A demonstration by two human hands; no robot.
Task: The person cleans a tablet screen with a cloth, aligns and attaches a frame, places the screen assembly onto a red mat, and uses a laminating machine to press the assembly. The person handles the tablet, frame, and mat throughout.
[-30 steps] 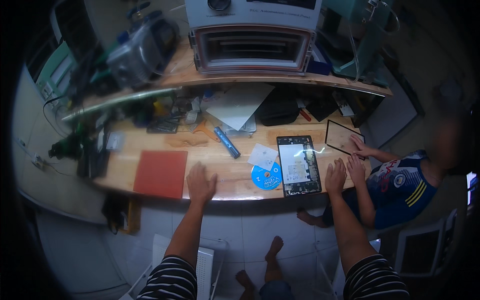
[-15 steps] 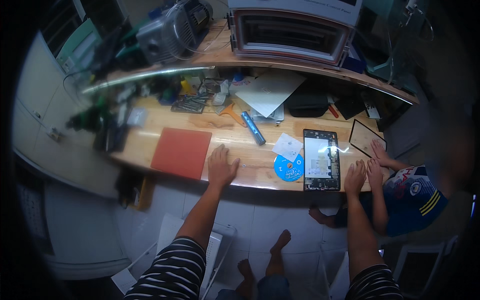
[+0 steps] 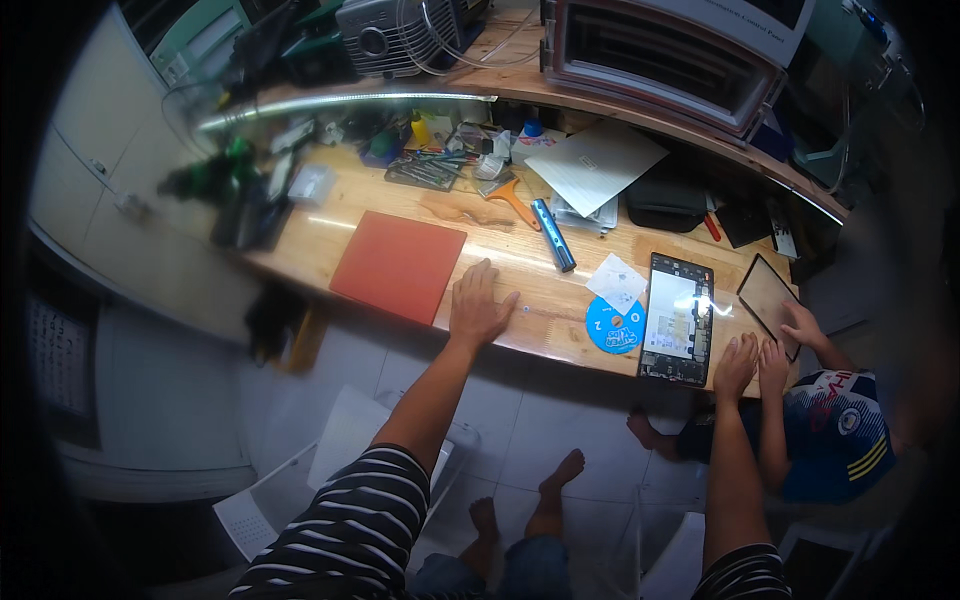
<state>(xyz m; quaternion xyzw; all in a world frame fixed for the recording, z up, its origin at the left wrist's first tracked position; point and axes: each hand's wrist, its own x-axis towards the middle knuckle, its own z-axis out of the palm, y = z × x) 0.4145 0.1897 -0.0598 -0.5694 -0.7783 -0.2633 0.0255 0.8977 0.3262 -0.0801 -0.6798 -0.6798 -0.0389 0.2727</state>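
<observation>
My left hand (image 3: pixel 478 303) lies flat and open on the wooden workbench (image 3: pixel 545 330), just right of a red rectangular mat (image 3: pixel 398 265). My right hand (image 3: pixel 736 366) rests open at the bench's front edge, beside the lower right corner of an opened tablet (image 3: pixel 678 317) lying back-up with its insides showing. A blue disc (image 3: pixel 612 326) and a small white paper (image 3: pixel 617 283) lie left of the tablet. A blue pen-shaped tool (image 3: pixel 553 234) lies further back.
Another person in a blue and white shirt (image 3: pixel 835 430) sits at the right, one hand (image 3: pixel 803 323) on a dark glass panel (image 3: pixel 768 293), the other (image 3: pixel 773 362) next to mine. Tools, papers (image 3: pixel 595 166), a black pouch (image 3: pixel 664 205) and an oven-like box (image 3: pixel 665 55) crowd the back.
The view has swung left and down along the bench. Both my hands stay flat in the same places on the bench; the other person's hands stay near the glass panel.
</observation>
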